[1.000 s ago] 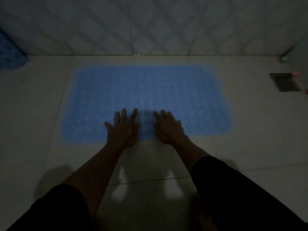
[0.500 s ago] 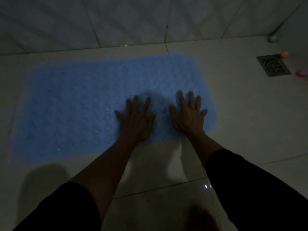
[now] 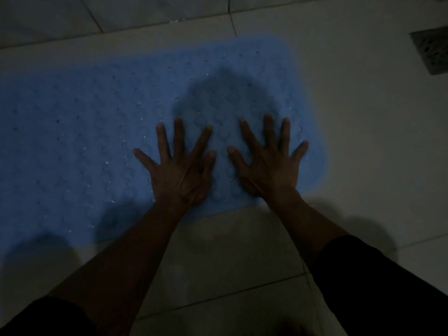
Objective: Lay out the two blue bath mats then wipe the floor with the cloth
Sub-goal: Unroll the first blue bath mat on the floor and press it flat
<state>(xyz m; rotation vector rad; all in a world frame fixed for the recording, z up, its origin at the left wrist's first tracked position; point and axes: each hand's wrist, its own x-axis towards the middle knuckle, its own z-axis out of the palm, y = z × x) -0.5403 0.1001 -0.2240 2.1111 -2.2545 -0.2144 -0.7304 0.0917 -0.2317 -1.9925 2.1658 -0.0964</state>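
A blue bath mat (image 3: 80, 146) with a bumpy pattern lies flat on the pale tiled floor and runs off the left edge of the view. My left hand (image 3: 180, 169) presses flat on its near right part, fingers spread. My right hand (image 3: 271, 166) presses beside it near the mat's right end, fingers also spread and straight. Only this one mat shows, and no cloth is in view. The room is dim.
A metal floor drain (image 3: 431, 52) sits at the upper right edge. The tiled wall base (image 3: 116, 10) runs along the top. Bare floor tiles (image 3: 375, 141) lie to the right of the mat and in front of it.
Both hands have slid rightward along the mat toward its right end, with fingers spread wider. The view has moved closer and lower, so the mat's left end is out of frame.
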